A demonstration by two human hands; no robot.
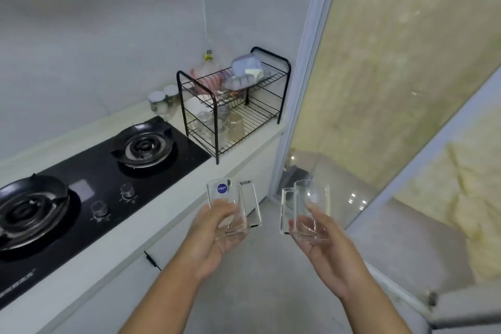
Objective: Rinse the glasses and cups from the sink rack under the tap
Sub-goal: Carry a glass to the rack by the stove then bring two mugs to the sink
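My left hand [214, 236] grips a clear glass mug [230, 198] with a blue round sticker, its handle pointing right. My right hand [325, 241] grips a second clear glass mug [309, 198], its handle pointing left. Both mugs are held upright in the air in front of the counter edge. A black two-tier wire rack [260, 119] stands at the far end of the counter. Several upturned glasses [217, 127] sit on its lower tier. No tap or sink is in view.
A black two-burner gas hob [89, 179] fills the counter on the left. The rack's upper tier holds plastic containers [244, 68] and plates. Two lidded jars [162, 100] stand behind the rack. A glass door [379, 89] is on the right, above the grey floor [271, 279].
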